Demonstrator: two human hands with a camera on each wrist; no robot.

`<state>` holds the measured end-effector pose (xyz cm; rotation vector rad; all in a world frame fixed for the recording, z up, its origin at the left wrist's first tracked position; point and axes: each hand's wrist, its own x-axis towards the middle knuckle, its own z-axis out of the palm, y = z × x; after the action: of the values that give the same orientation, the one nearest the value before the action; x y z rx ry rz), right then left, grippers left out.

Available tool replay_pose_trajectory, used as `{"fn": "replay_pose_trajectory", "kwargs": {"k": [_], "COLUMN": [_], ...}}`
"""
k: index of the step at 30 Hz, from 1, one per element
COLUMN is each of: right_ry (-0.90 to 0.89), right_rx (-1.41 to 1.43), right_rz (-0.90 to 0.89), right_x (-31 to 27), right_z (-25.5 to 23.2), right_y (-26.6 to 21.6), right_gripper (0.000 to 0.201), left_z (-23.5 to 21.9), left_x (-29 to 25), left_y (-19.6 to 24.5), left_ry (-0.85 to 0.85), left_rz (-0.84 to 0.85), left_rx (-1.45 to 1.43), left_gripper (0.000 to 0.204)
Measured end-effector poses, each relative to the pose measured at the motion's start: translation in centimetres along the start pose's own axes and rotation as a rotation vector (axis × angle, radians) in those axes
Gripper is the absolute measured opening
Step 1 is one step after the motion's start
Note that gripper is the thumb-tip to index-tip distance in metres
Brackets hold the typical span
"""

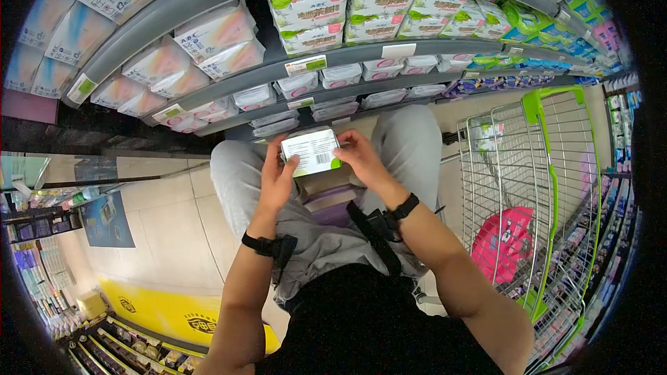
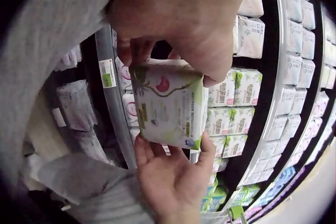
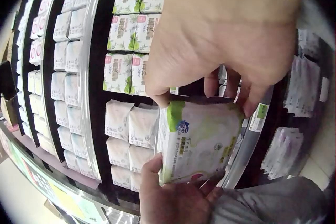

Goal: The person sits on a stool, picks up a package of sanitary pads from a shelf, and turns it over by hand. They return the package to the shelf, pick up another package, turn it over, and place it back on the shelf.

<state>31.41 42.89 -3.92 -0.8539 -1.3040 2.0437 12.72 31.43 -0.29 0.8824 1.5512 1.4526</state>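
Note:
Between my two hands, above my lap, is a small white and green pack of sanitary pads (image 1: pixel 310 147). A face with small print and a barcode points up in the head view. My left hand (image 1: pixel 278 179) grips one end, thumb on the upper face. The opposite end is gripped by my right hand (image 1: pixel 361 158), with the thumb at the green corner. In the left wrist view the pack (image 2: pixel 168 109) shows a pink emblem and green edges. The right wrist view shows the pack (image 3: pixel 202 140) spanning both hands, fingers partly hidden behind it.
Curved store shelves (image 1: pixel 243 87) with rows of white, green and blue packs stand ahead. On my right is a green-handled shopping cart (image 1: pixel 549 187) holding a pink bag (image 1: pixel 501 243). A purple and tan box-like thing (image 1: pixel 332 201) lies low between my legs.

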Motion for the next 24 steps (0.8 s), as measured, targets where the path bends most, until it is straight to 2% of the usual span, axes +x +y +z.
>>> {"fn": "replay_pose_trajectory", "kwargs": {"k": [5,8,11,14,17,20,24], "right_ry": [0.007,-0.020,-0.025,0.007,-0.053,-0.039,-0.071], "right_rx": [-0.006,0.021,0.013,0.137,0.085,0.146,0.144], "right_rz": [-0.007,-0.009,0.054,0.141,0.086,0.145,0.104], "right_x": [-0.4,-0.2,-0.4,-0.7,-0.7,-0.9,-0.8], "right_z": [-0.1,-0.2,-0.2,0.2,0.0,-0.2,-0.4], "right_y": [-1.1,-0.5,-0.9,-1.7,-1.4,-1.5,-1.0], "right_gripper": [0.033,0.033,0.031,0.030,0.032,0.031,0.032], "left_z": [0.2,0.0,0.0,-0.1,-0.3,-0.7,-0.5], "left_x": [0.1,0.3,-0.1,-0.1,0.0,0.1,-0.1], "left_y": [-0.1,-0.4,0.6,0.4,0.3,-0.7,-0.2], "left_ry": [-0.020,0.000,0.006,0.003,0.004,0.014,0.012], "left_rz": [-0.041,0.014,-0.007,0.022,0.065,-0.024,-0.012], "left_rx": [-0.032,-0.029,-0.013,0.022,-0.054,-0.182,-0.106], "left_gripper": [0.054,0.052,0.050,0.050,0.053,0.057,0.057]}}
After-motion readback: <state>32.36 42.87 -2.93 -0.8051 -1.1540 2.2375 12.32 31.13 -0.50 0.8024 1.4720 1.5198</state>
